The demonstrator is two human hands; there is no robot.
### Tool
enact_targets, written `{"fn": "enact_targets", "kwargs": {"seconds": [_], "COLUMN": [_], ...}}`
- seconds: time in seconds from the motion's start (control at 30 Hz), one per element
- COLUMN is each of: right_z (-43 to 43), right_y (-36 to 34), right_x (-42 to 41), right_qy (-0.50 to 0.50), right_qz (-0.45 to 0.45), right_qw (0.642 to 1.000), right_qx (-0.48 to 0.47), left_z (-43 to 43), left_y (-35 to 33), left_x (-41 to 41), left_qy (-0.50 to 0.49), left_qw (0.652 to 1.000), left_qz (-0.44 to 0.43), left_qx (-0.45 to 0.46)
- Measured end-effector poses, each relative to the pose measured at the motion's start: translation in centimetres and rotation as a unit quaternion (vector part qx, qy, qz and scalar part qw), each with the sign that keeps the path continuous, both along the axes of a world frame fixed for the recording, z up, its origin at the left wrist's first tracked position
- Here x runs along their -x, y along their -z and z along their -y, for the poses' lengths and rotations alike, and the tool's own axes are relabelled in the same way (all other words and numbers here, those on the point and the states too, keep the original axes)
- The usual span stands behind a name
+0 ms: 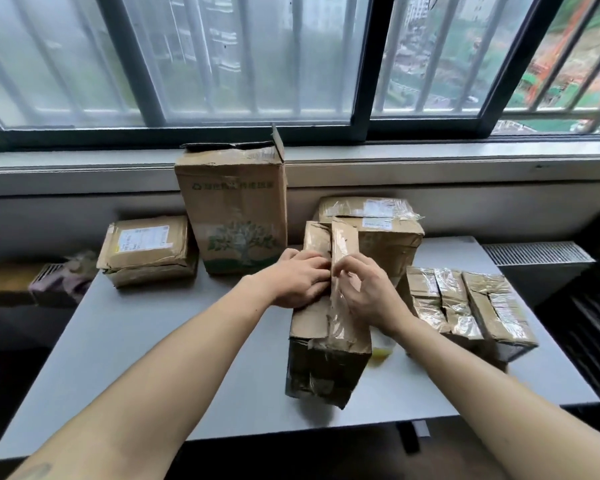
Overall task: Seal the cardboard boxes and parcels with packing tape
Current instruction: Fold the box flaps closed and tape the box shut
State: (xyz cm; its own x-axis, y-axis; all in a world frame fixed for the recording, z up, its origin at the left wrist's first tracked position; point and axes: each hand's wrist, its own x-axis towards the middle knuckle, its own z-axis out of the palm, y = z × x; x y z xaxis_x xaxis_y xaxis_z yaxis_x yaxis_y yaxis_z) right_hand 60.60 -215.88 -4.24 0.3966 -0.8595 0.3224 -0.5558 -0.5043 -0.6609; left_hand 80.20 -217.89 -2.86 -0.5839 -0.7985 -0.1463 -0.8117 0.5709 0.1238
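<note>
A worn, long cardboard box (326, 358) stands in the middle of the grey table (146, 341), its top flaps partly raised and streaked with clear tape. My left hand (297, 277) lies on the left flap, fingers curled against the centre seam. My right hand (368, 289) pinches the tape-covered edge of the right flap at the seam. Both hands meet over the box top. A bit of yellow, perhaps a tape roll (381, 351), shows behind the box's right side, mostly hidden.
A tall open box with a tree print (232, 209) stands at the back. A flat parcel (146, 249) lies left of it. A taped box (378, 226) sits behind my hands, and taped parcels (465, 303) lie at the right. Dark crates (589, 323) flank the table's right side.
</note>
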Motion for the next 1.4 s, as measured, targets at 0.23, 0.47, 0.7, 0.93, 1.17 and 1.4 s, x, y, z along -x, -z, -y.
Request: {"fn": "enact_targets", "kwargs": {"seconds": [0.23,0.47,0.7,0.93,1.17,1.4], "right_z": [-0.1,0.2,0.1,-0.3,-1.6,-1.3], "right_y": [-0.7,0.5,0.7,0.9,1.2,1.9], "right_x": [-2.1,-5.0,-6.8,-7.2,-8.1,-8.3], "right_qy": [-0.055,-0.121,-0.156,-0.131,-0.094,-0.09], "right_qz": [0.097,0.015,-0.018,0.019,0.091,0.008], "right_qw": [0.994,0.993,0.987,0.991,0.987,0.994], "right_qx": [0.016,0.01,0.019,-0.014,-0.099,-0.064], "left_z": [-1.6,-3.8,-4.9,-5.2,-5.3,-5.2], "left_y": [-0.5,-0.1,0.1,1.0,2.2,2.5], "left_x": [-2.4,-5.9,-7.5,-7.7,-7.1,-6.7], "left_qy": [-0.026,-0.115,-0.129,-0.157,-0.223,-0.232], "left_qw": [0.996,0.975,0.958,0.963,0.948,0.944], "left_qz": [-0.081,-0.169,-0.234,-0.203,-0.211,-0.211], "left_qx": [0.029,0.088,0.1,0.085,0.083,0.1]}}
